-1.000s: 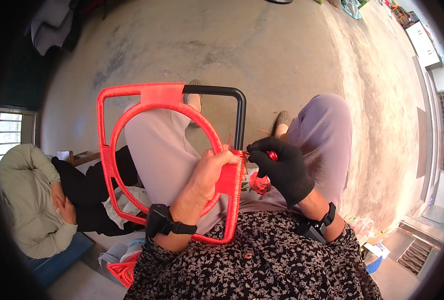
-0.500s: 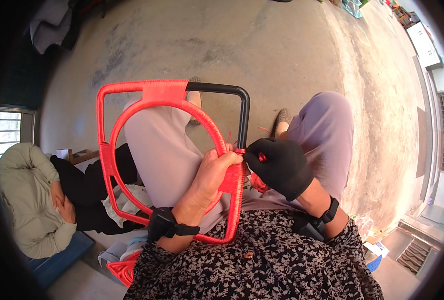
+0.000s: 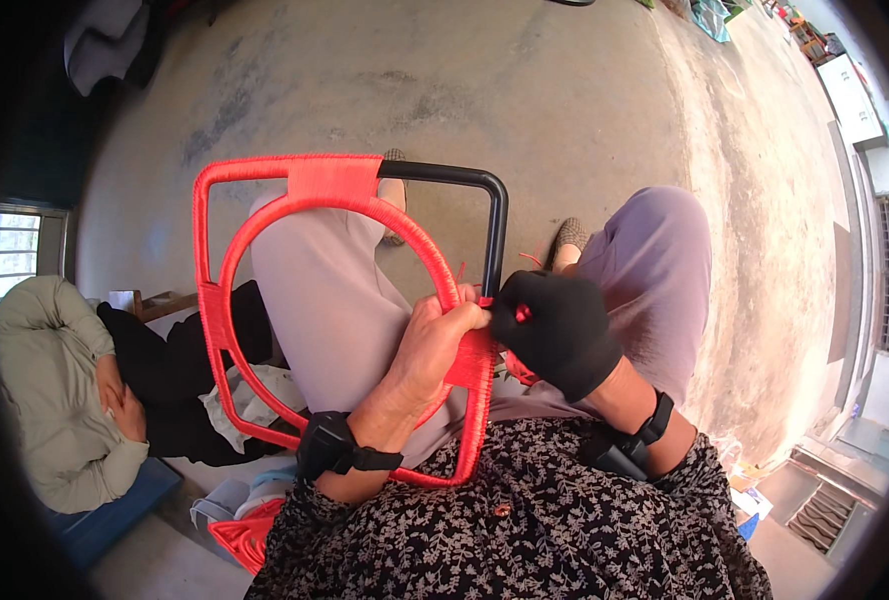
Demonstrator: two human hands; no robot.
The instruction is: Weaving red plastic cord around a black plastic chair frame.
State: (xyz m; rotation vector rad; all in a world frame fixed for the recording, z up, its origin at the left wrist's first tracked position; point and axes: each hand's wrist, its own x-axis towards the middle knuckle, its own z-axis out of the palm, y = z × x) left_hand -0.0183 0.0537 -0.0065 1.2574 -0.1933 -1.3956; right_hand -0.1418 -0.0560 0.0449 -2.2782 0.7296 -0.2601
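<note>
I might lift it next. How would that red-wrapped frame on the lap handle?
The frame probably stays stiff: its bare black bar looks like metal tube. Likely light, being open. The cord wrap should aid grip.

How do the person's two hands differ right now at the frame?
The left hand is bare, while the right hand wears a black glove. The left hand grips the red-wrapped side of the frame from inside the ring; the right hand pinches red cord just beside the bar, outside it. Both wear a black wristband and meet at the same spot.
</note>
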